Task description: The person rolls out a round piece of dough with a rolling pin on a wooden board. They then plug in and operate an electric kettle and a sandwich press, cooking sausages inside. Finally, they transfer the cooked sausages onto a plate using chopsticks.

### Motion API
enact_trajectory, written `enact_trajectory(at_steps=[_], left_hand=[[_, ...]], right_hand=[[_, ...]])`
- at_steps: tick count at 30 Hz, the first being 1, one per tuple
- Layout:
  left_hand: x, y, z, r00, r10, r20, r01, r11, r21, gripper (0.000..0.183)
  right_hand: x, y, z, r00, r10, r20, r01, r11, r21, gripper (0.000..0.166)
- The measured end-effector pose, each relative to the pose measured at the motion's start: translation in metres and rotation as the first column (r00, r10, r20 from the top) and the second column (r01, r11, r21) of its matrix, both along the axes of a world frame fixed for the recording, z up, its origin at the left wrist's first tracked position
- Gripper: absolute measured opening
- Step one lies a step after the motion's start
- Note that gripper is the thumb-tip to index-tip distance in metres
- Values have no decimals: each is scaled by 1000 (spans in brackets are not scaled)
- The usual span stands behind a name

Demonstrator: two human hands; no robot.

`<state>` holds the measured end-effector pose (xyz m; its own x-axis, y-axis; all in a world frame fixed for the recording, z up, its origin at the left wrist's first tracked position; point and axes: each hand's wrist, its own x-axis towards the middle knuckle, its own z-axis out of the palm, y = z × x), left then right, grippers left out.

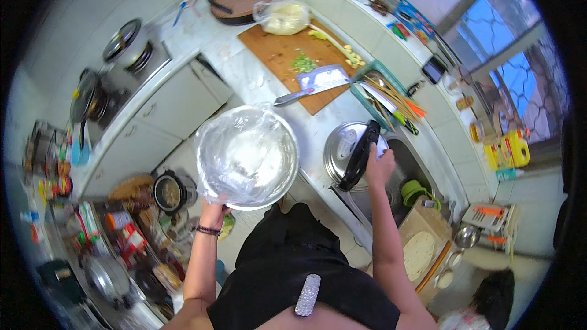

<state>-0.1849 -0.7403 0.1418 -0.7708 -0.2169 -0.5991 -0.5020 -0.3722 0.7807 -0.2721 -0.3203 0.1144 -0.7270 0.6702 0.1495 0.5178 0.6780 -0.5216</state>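
Observation:
My left hand [214,210] grips the near-left rim of a round metal basin [293,165], holding it up in front of me beside the counter. Clear thin plastic [213,146] lies over the basin and bunches at its left side. My right hand [379,167] is on the right side of a steel pressure cooker lid [335,153], with its fingers at the long black handle [361,158]. The lid lies at the counter's edge, partly over the sink [403,151]. My right fingertips are partly hidden behind the handle.
A cleaver [325,79] lies on a wooden cutting board [266,55] with chopped greens [302,62] and a bag of dough-like food [286,17]. A green basket [367,94] holds a knife and chopsticks. An open pot [168,192] stands low at left. Another person [493,300] is at lower right.

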Motion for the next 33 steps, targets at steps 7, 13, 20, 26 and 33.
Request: enact_trajectory(at_steps=[7, 13, 20, 26, 33], left_hand=[[64, 7, 11, 998, -1, 70, 6, 997, -73, 27], [151, 30, -7, 964, 268, 3, -268, 963, 18, 44], [263, 26, -28, 837, 545, 56, -544, 839, -33, 47], [324, -13, -52, 496, 811, 310, -864, 497, 83, 40], [387, -156, -183, 376, 876, 303, -917, 304, 259, 22]], right_hand=[[17, -110, 89, 602, 781, -164, -734, 622, 273, 47], [57, -234, 111, 80, 995, -55, -987, 87, 132, 71], [127, -305, 66, -599, 794, 105, -797, -603, 10, 51], [143, -343, 44, -461, 887, -11, -886, -461, -42, 48], [139, -336, -57, -273, 947, 167, -948, -236, -212, 32]])
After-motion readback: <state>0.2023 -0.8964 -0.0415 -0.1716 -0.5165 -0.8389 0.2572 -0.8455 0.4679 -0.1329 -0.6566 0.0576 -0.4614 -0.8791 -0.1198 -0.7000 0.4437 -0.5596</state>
